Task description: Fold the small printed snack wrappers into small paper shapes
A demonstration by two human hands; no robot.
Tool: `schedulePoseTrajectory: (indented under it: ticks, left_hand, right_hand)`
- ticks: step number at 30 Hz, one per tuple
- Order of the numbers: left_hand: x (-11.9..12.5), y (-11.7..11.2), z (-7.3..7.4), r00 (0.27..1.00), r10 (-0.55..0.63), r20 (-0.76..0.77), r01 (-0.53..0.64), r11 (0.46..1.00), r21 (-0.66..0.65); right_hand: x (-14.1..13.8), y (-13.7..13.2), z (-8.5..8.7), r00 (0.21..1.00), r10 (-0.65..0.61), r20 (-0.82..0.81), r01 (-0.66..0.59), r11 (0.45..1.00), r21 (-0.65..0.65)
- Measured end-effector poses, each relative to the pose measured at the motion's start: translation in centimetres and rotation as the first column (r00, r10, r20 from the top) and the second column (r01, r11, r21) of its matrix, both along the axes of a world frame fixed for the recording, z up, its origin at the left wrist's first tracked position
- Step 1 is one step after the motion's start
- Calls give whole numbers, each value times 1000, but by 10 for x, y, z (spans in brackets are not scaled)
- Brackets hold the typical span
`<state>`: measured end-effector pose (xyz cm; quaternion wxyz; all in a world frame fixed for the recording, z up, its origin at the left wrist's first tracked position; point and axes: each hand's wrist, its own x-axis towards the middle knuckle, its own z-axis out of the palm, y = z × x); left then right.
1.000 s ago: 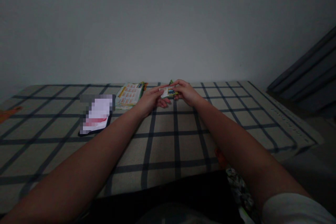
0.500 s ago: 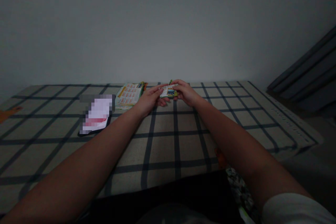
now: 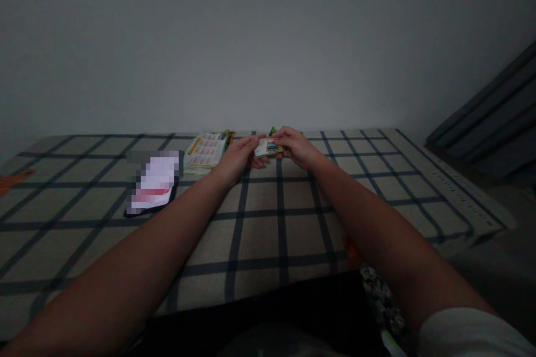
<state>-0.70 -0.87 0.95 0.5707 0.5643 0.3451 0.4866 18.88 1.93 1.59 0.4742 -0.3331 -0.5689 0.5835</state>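
Both of my arms reach far forward over a checked bed sheet (image 3: pixel 259 223). My left hand (image 3: pixel 238 157) and my right hand (image 3: pixel 295 146) meet at the far edge and together pinch a small colourful card or packet (image 3: pixel 268 147), white with green and orange print. The fingers of both hands are closed on it. Just left of my left hand lies a printed leaflet (image 3: pixel 205 152) with rows of orange text, flat on the sheet.
A dark device with a lit, blurred screen (image 3: pixel 153 184) lies on the sheet to the left. A grey wall rises right behind the bed. Dark slanted boards (image 3: pixel 486 128) lean at the right. Patterned fabric (image 3: pixel 379 301) sits by my right forearm. An orange scrap (image 3: pixel 10 181) lies far left.
My left hand's fingers have slid slightly along the small card; the card stays between both hands at the same spot. Nothing else has moved.
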Motion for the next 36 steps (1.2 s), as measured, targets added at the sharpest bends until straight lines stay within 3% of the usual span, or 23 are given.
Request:
schedulePoseTrajectory:
  ticks: [12,22,31,36]
  left_hand:
    - [-2,2,-2,987,112,-119,-92,982,163]
    - [-2,5,-5,995,29,-90,-25,999,49]
    - [0,0,-1,990,67,-123,-51,991,127]
    - [-1,-1,0,989,60,-137,-43,991,123]
  right_hand:
    - [-1,3,-7,996,59,61,-60,998,13]
    - [-1,6,-10,998,24,54,-29,995,90]
    - [-3,1,-4,997,41,63,-41,999,-3]
    - [-2,4,-7,998,-2,68,1,1000,28]
